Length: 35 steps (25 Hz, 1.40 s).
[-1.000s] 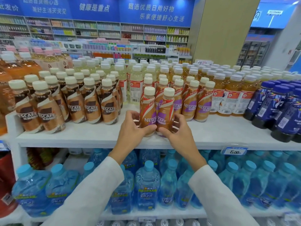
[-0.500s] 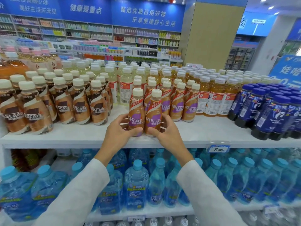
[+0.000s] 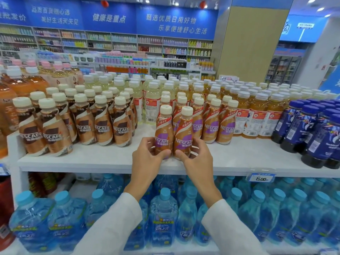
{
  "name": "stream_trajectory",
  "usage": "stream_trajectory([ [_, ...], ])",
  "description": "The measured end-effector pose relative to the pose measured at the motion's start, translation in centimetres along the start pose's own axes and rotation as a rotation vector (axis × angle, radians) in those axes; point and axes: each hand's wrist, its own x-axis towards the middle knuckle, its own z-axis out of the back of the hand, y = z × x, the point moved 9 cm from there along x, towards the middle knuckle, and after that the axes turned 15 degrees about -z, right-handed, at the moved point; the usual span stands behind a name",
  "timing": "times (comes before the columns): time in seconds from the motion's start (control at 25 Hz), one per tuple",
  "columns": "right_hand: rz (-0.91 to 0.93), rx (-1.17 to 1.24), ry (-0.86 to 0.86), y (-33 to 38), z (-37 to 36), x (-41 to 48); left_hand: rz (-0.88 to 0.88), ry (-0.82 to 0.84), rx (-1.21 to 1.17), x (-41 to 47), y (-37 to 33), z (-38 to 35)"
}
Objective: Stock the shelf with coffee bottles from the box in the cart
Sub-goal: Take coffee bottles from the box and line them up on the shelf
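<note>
Your left hand (image 3: 147, 155) grips one purple-labelled plastic coffee bottle (image 3: 163, 133), your right hand (image 3: 195, 153) its twin (image 3: 184, 135); fingers curled around both, upright and touching at the white shelf (image 3: 92, 159) front.

The two coffee bottles (image 3: 173, 133) at the front of the shelf (image 3: 239, 159) are plastic, wrapped in glossy printed film with matt cream caps. The shelf itself is a smooth white board with a slight sheen. Right of the coffee bottles, the dark blue bottles (image 3: 312, 133) shine hard, their caps glossy too. Below the shelf, the water bottles (image 3: 163, 218) are clear, ribbed, blue-tinted plastic under matt pale-blue caps. The price tag (image 3: 261, 178) on the shelf edge sits in a shiny clear holder. Both sleeves (image 3: 114, 229) look like soft, matt white cloth.
</note>
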Motion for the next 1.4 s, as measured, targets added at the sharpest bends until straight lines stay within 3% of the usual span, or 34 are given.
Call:
stream_trajectory([
  [0.64, -0.025, -0.064, -0.007, 0.4, -1.8, 3.9, 0.001, -0.041, 0.061, 3.3, 1.3, -1.4],
  [1.04, -0.01, -0.132, -0.033, 0.3, -2.2, 3.6, 0.008, -0.047, 0.098, 3.2, 1.7, -1.6],
  [1.4, -0.037, -0.207, 0.049, 0.1, -1.2, 0.3, 0.028, 0.002, 0.172, 0.5, 0.2, -0.6],
])
